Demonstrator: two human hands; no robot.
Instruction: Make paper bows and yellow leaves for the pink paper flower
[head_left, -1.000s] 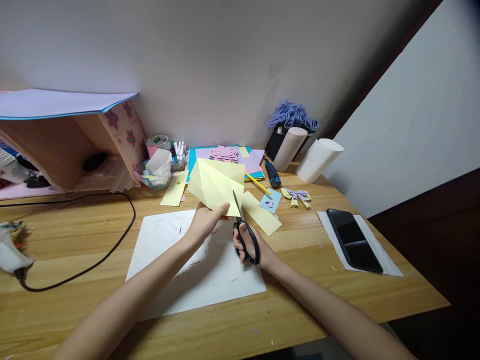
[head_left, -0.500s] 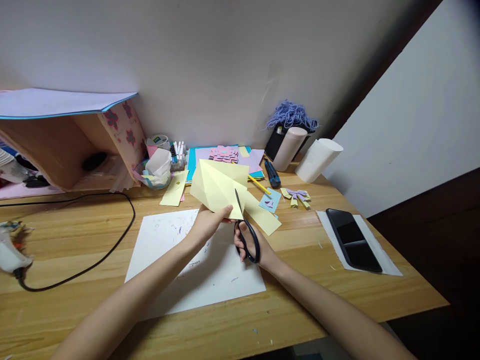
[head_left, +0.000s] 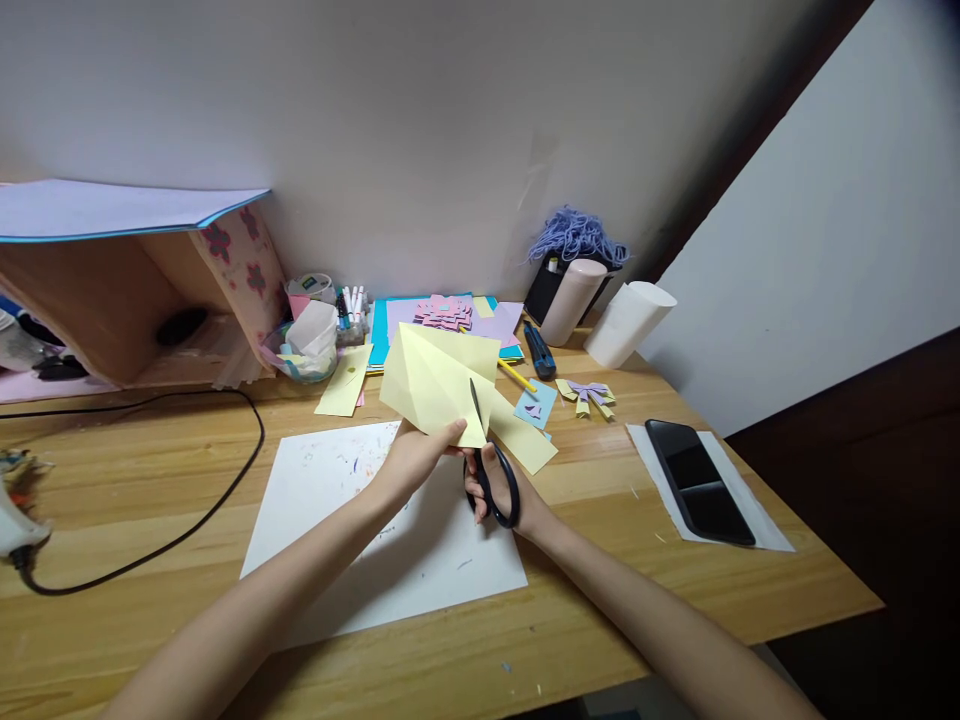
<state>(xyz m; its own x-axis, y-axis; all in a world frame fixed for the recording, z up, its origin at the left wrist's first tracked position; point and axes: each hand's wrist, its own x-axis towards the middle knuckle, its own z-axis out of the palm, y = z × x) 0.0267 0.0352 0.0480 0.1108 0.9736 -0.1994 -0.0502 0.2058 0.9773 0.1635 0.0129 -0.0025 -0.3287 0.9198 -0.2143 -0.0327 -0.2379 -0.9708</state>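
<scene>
Creased pale yellow paper (head_left: 439, 375) is pinched at its lower edge by my left hand (head_left: 427, 450), thumb on top. My right hand (head_left: 502, 490) is closed round the black handles of a pair of scissors (head_left: 514, 490). One dark blade lies over the front of the paper near its right side, pointing up and left; the other blade is hidden behind it. Both hands are above a white sheet (head_left: 300, 500) specked with coloured marks. A strip of yellow paper (head_left: 525, 440) lies on the table behind the scissors.
A box (head_left: 247, 270) stands at the left, near a black cable (head_left: 247, 470). Behind are markers (head_left: 352, 305), coloured paper (head_left: 380, 330) and a utility knife (head_left: 539, 350). A paper bow (head_left: 587, 396) and a phone (head_left: 697, 480) lie to the right, below a white roll (head_left: 628, 325).
The view has shifted slightly, so the table things sit a little further left. My hands, the paper and the scissors keep nearly the same pose; the scissor handles look slightly more apart.
</scene>
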